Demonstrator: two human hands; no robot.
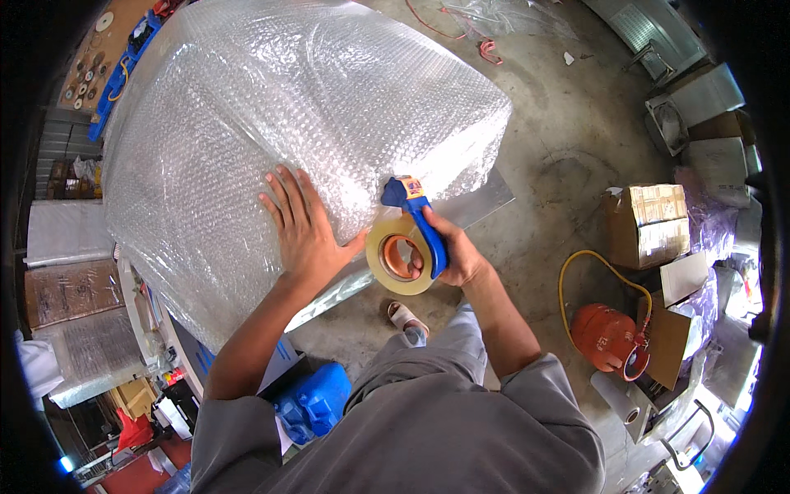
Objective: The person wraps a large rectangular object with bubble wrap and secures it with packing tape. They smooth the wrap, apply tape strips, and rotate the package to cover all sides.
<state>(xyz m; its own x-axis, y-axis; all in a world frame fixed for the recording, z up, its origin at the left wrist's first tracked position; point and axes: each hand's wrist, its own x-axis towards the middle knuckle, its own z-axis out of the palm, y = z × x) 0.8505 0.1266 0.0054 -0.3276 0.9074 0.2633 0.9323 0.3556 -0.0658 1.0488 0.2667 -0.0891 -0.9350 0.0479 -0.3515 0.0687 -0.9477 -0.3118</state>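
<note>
A large boxy object wrapped in clear bubble wrap (222, 140) fills the upper left. My left hand (306, 226) lies on the wrap near its front edge, fingers spread and pressing flat. Just right of it, my right hand (453, 247) grips a blue tape dispenser (429, 230) loaded with a wide roll of clear tape (385, 276). The dispenser's head rests against or just over the front corner of the wrap; actual contact cannot be told. A bare metal panel (485, 202) shows from under the wrap's right front edge.
To the right on the concrete floor are a cardboard box (650, 226) and a red gas cylinder (602, 337) with a yellow hose (572, 263). A blue jerrycan (317, 399) stands near my left side. Wrapped cartons (70, 288) are stacked at the left.
</note>
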